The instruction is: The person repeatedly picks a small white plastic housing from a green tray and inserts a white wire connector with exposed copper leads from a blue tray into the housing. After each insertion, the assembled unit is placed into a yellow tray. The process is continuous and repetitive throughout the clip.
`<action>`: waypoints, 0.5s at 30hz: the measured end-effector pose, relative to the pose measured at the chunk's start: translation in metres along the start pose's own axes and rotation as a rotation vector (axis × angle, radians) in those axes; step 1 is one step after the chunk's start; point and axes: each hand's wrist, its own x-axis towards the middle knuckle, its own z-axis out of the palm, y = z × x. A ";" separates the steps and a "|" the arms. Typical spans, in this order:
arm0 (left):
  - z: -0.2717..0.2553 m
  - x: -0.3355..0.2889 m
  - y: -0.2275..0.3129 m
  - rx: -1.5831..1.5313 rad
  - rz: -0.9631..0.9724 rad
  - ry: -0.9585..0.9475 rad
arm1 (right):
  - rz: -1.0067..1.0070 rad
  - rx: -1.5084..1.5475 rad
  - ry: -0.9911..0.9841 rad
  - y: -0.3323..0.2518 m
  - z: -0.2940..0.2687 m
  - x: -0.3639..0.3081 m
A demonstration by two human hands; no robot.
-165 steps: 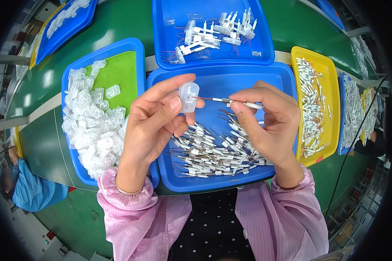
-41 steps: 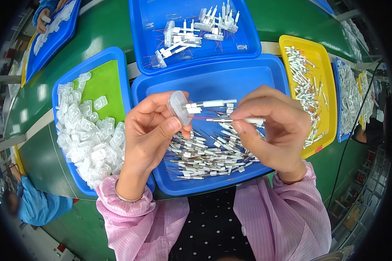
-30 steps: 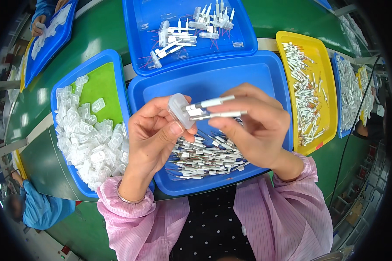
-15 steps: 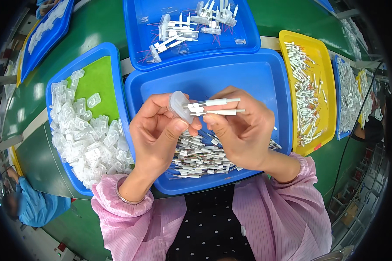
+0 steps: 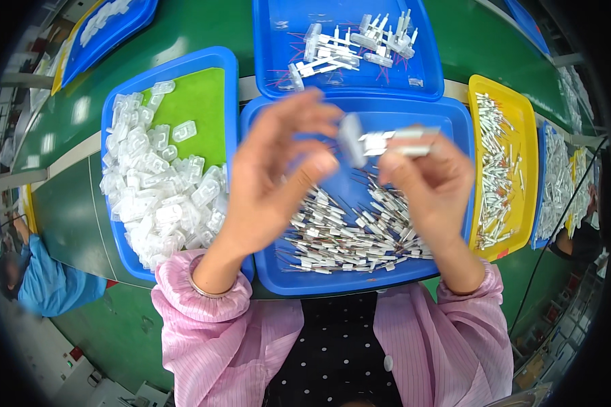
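Assembly (image 5: 373, 144) of clear cap (image 5: 349, 141) and white rods (image 5: 380, 138) is above the blue tray (image 5: 441, 119); the right hand (image 5: 429, 182) pinches its rods between thumb and fingers, the left hand (image 5: 273, 173), blurred, has fingers spread just beside the cap

Glossy green table (image 5: 204, 30), blue trays (image 5: 414, 117) across it, yellow tray (image 5: 523, 136) at right

Translucent cap (image 5: 350, 140) | motion-blurred, tilted on edge | white rods (image 5: 375, 143) projecting rightward | within right grip (image 5: 433, 183)

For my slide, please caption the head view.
Right grip holds a translucent piece with white rods above a blue tray; left grip open.
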 end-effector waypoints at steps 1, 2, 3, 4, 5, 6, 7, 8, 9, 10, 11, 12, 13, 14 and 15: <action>-0.010 0.004 0.003 0.167 0.051 0.080 | 0.028 -0.136 0.016 -0.008 -0.005 0.008; -0.028 0.010 0.005 0.642 0.157 0.153 | 0.056 -0.271 0.031 -0.015 -0.011 0.020; -0.046 0.014 0.006 1.106 0.265 0.212 | 0.032 -0.349 0.037 -0.017 -0.019 0.031; -0.058 0.016 0.006 1.415 0.282 0.236 | 0.007 -0.427 0.041 -0.017 -0.028 0.045; -0.069 0.014 0.010 1.735 0.290 0.269 | -0.020 -0.531 0.050 -0.014 -0.036 0.061; -0.077 0.012 0.010 1.744 0.204 0.262 | -0.049 -0.647 0.067 -0.013 -0.045 0.075; -0.084 0.010 0.006 1.753 0.118 0.255 | -0.046 -0.726 0.120 -0.009 -0.055 0.090; -0.089 0.008 0.004 1.760 0.031 0.246 | -0.042 -0.804 0.173 -0.003 -0.064 0.101; -0.091 0.007 0.007 1.757 -0.019 0.257 | -0.030 -0.775 0.191 -0.001 -0.068 0.111; -0.093 0.009 0.007 1.747 -0.065 0.259 | -0.015 -0.750 0.218 0.003 -0.075 0.117; -0.094 0.011 0.007 1.736 -0.108 0.258 | 0.000 -0.727 0.247 0.003 -0.080 0.118; -0.097 0.011 0.006 1.774 -0.113 0.236 | -0.135 -0.876 0.275 0.006 -0.079 0.116; -0.100 0.012 0.006 1.812 -0.115 0.212 | -0.273 -1.023 0.304 0.009 -0.076 0.111; -0.100 0.012 0.005 1.848 -0.116 0.187 | -0.415 -1.169 0.333 0.010 -0.071 0.104; -0.101 0.012 0.003 1.837 -0.099 0.196 | -0.439 -1.254 0.293 0.002 -0.054 0.089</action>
